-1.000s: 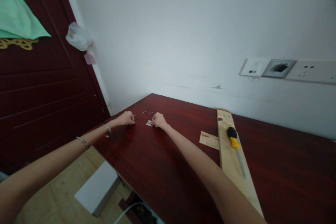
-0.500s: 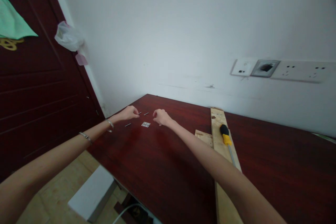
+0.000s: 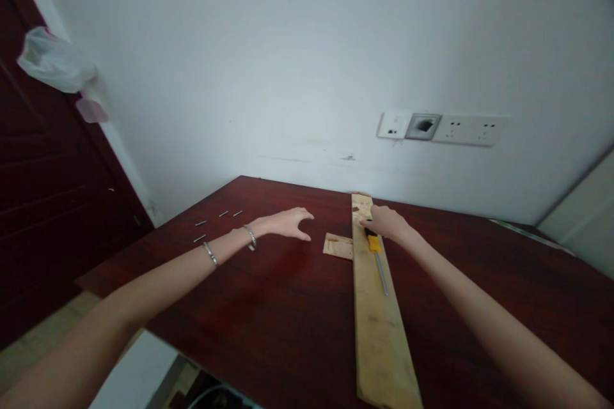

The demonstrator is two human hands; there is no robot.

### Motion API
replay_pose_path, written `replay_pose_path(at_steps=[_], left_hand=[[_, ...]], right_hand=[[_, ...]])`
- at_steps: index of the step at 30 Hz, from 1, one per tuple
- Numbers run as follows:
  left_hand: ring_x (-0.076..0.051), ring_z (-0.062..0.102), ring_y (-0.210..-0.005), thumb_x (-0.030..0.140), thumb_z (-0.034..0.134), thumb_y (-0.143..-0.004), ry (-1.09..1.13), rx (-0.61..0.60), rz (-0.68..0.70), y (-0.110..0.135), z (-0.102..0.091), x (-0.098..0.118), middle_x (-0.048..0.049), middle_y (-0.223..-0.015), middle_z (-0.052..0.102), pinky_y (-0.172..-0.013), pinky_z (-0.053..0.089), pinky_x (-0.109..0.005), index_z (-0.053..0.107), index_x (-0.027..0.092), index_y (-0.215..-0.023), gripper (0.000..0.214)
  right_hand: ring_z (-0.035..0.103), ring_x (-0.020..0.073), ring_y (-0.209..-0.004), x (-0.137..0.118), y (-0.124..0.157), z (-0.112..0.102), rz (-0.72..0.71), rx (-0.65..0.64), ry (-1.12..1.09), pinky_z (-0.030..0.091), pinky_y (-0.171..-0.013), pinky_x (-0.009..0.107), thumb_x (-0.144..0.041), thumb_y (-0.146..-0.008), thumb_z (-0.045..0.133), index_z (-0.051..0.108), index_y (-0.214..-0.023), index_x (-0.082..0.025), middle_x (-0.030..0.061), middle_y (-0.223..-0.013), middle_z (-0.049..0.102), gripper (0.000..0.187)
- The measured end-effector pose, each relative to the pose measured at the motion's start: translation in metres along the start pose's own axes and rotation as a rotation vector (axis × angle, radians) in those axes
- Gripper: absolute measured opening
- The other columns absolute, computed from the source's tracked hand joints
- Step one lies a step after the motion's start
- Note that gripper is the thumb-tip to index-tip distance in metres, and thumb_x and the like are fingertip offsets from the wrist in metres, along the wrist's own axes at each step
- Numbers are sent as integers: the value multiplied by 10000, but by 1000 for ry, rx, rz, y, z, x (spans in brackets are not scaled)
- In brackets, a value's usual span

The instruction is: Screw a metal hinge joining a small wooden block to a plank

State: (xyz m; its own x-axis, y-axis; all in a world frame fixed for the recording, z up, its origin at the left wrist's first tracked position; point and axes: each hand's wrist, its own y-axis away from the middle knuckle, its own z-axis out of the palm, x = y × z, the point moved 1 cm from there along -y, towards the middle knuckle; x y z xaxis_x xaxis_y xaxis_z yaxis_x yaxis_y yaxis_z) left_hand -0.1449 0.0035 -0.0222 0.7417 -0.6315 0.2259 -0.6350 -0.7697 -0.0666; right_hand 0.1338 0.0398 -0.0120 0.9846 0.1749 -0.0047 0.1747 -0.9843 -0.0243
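My left hand (image 3: 289,223) hovers over the dark red table, thumb and fingers spread, holding nothing. My right hand (image 3: 389,223) has its fingers closed around the black end of a screwdriver (image 3: 375,245) with a yellow collar and a metal shaft. The screwdriver lies on a long wooden plank (image 3: 381,332), its tip toward me. A short wooden piece (image 3: 338,246) sticks out from the plank's left side. Several thin metal screws (image 3: 200,223) lie at the table's left. The small hinge plate seen earlier is out of sight, probably behind my left hand or arm.
The table (image 3: 288,307) meets a white wall (image 3: 230,64) with a row of sockets (image 3: 465,130). A plastic bag (image 3: 55,61) hangs near the dark red door (image 3: 43,179). Below the table's front edge stands a white box (image 3: 137,374).
The view has turned right. My right hand has gone from beside the hinge plate to the screwdriver's handle. My left hand has left the screws, moved right and opened.
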Motion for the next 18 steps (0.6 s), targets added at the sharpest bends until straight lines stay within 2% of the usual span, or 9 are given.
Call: replay_pose_path(at_steps=[4, 7, 10, 14, 16, 18], left_hand=[[-277, 445, -1182, 486, 685, -694, -22, -52, 115, -37, 30, 30, -184, -1288, 488, -964, 359, -330, 449, 63, -1292, 769], [-266, 514, -1078, 452, 715, -665, -9, -73, 142, -56, 46, 37, -183, -1197, 550, -880, 403, -311, 482, 54, -1255, 749], [-234, 567, -931, 419, 718, -664, 1, -86, 190, -63, 54, 38, -138, -1056, 617, -787, 423, -293, 567, 90, -1147, 604], [-228, 569, -882, 414, 701, -668, -51, -63, 207, -60, 53, 36, -116, -995, 633, -750, 419, -295, 597, 122, -1073, 510], [-241, 568, -896, 418, 697, -657, -88, -43, 182, -55, 45, 28, -126, -1003, 629, -747, 418, -299, 592, 117, -1080, 529], [-246, 570, -897, 397, 684, -653, -115, -20, 129, -49, 31, 11, -125, -997, 631, -747, 417, -298, 590, 114, -1083, 523]], right_hand=[[644, 314, -935, 5, 17, 16, 51, -57, -12, 493, -696, 340, -441, -751, 561, 630, -1039, -98, 198, -1028, 655, 453], [651, 303, -921, 2, 23, 22, 46, -24, -23, 484, -688, 321, -390, -756, 558, 644, -1015, -104, 190, -1010, 661, 395], [657, 299, -905, -1, 24, 25, 49, -9, -28, 474, -667, 301, -327, -750, 566, 653, -980, -95, 196, -1001, 662, 339], [659, 282, -898, -3, 21, 24, 40, 1, -36, 464, -668, 284, -289, -731, 590, 658, -942, -102, 187, -996, 667, 290], [663, 274, -884, -7, 21, 21, 46, 6, -43, 462, -667, 281, -299, -738, 590, 658, -929, -105, 184, -979, 671, 280], [664, 264, -882, -17, 22, 15, 31, 37, -45, 461, -683, 280, -298, -758, 578, 656, -918, -108, 185, -961, 674, 260]])
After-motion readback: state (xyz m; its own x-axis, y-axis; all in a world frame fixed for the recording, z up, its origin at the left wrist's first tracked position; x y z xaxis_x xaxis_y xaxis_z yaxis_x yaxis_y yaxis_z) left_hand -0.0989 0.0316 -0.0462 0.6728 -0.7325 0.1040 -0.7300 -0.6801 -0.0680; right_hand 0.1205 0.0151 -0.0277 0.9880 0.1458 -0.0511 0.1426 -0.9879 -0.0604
